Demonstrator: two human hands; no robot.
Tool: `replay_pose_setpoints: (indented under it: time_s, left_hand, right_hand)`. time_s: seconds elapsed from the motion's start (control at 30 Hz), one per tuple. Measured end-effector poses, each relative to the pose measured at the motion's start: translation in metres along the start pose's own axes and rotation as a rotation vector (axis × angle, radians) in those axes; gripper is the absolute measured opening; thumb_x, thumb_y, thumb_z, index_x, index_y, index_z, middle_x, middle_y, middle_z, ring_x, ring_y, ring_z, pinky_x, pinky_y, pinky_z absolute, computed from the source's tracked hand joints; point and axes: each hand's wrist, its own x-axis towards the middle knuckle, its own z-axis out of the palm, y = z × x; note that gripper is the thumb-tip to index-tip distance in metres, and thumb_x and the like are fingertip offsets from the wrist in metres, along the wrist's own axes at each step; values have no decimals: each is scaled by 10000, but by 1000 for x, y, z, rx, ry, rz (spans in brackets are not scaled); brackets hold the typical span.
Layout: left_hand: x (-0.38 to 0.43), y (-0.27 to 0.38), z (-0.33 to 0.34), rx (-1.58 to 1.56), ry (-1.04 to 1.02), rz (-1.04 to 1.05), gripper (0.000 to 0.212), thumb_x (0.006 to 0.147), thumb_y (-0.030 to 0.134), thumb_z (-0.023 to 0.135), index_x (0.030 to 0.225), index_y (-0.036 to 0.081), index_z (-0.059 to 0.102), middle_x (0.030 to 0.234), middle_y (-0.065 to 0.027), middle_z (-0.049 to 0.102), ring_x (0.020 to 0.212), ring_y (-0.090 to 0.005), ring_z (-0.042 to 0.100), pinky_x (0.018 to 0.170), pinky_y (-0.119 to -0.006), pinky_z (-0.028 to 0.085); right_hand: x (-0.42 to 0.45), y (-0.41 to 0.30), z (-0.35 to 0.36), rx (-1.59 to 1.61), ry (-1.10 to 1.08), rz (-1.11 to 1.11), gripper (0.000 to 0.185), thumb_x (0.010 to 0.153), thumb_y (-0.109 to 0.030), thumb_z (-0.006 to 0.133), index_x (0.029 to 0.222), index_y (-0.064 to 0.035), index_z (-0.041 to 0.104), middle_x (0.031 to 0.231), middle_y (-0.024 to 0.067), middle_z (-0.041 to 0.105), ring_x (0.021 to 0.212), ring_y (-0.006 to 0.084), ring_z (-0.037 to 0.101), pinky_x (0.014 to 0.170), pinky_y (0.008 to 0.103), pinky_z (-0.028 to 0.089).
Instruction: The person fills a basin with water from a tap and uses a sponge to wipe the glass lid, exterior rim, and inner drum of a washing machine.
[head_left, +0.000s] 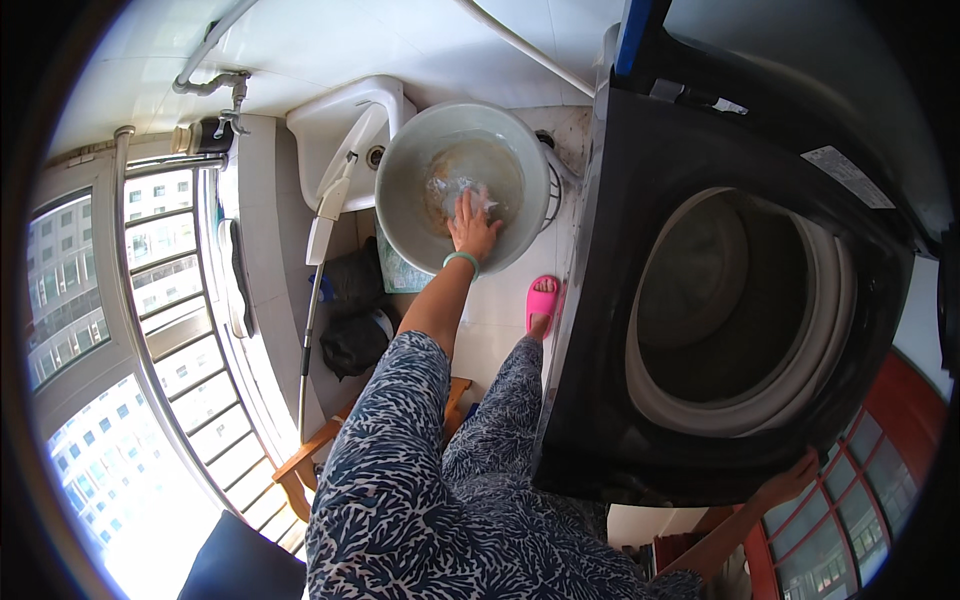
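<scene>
My left hand (474, 225), with a pale green bangle at its wrist, reaches over a large grey plastic basin (394, 161). Its fingers are spread at or just above the shallow water inside; whether they touch it I cannot tell. Brownish stains mark the basin's bottom. At the lower right, my right hand (793, 480) rests against the front edge of a black top-loading washing machine (577, 442), whose lid is up and whose round drum opening (720, 300) shows. How the right hand's fingers lie on the edge is partly hidden.
A white sink (315, 127) adjoins the basin, below a wall tap (236, 112). A long-handled mop (324, 225) leans there. Black bags (352, 341), a wooden stool (300, 457) and a barred window (180, 285) are at the left. My foot wears a pink slipper (541, 300).
</scene>
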Motion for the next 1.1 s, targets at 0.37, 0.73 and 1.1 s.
replay_pose_setpoints:
  time_s: [0.37, 0.73, 1.1]
  left_hand:
    - [30, -26, -21, -1623, 159, -759, 397, 837, 354, 513, 1179, 156, 473, 1046, -126, 523, 802, -306, 518, 546, -425, 425]
    - [38, -38, -84, -1546, 178, -459, 423, 904, 559, 484, 917, 138, 526, 702, -25, 486, 518, -129, 414, 417, -259, 294]
    - [54, -4, -134, -1389, 253, -649, 459, 824, 551, 591, 637, 168, 421, 483, 44, 316, 378, -107, 307, 359, -268, 230]
  right_hand:
    - [2, 1, 4, 78, -7, -19, 400, 998, -350, 408, 1109, -34, 625, 1116, 131, 604, 1027, 285, 574, 890, 386, 444]
    - [3, -2, 16, 50, 20, -140, 370, 993, -320, 429, 1052, -28, 648, 1067, 129, 622, 996, 299, 572, 878, 397, 442]
    - [1, 12, 20, 1, 74, -193, 321, 972, -273, 480, 1042, -13, 653, 1030, 143, 641, 960, 312, 582, 868, 400, 442]
